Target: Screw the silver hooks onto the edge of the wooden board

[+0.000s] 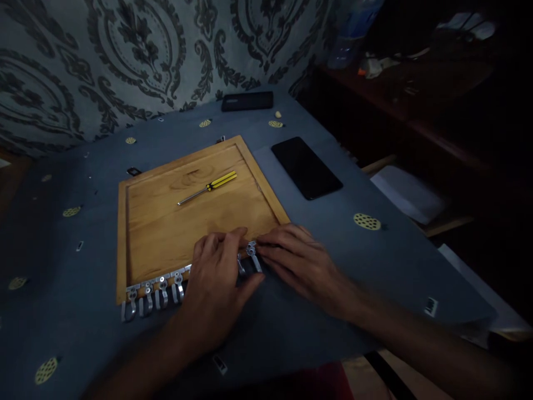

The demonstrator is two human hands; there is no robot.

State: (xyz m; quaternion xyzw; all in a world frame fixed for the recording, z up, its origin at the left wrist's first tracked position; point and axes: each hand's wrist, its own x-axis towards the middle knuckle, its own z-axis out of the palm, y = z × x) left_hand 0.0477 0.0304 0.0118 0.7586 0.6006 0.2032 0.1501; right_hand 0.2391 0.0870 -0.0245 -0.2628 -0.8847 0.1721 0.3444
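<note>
A wooden framed board (166,233) lies flat on the table, with a metal hook rail (162,282) along its near edge. Several silver hooks stick out from the rail toward me. My left hand (214,280) covers the middle of the rail, fingers curled over it and thumb beside the hooks. At the rail's right end, my right hand (293,258) has its fingers pressed together against the last hook and the board's corner. Whatever lies under the fingertips is hidden. A screwdriver (208,187) with a yellow-and-black handle rests on the board.
A black smartphone (307,168) lies right of the board, and a dark phone case (247,101) is near the wall. Two small metal hangers (134,171) show at the far edge. A plastic bottle (352,33) stands on the dark furniture at right.
</note>
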